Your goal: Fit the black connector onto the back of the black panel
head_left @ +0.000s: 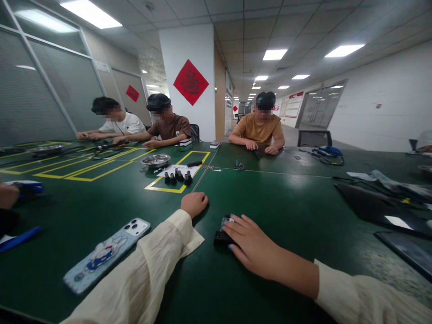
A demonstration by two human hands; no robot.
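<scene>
My left hand rests on the green table, loosely closed, with no object showing from it. Its inner side is turned away. My right hand lies over a small black block-shaped device and a small item with a patterned face. Its fingers are stretched out across them, and the thumb touches the near side of the device. The fingers cover much of both items. A phone in a light blue cartoon case lies left of my left forearm, camera side up.
Several black cone-shaped parts stand on the table ahead, near a metal bowl and a yellow taped outline. A black laptop-like slab and a dark tablet lie right. Several people sit around the table.
</scene>
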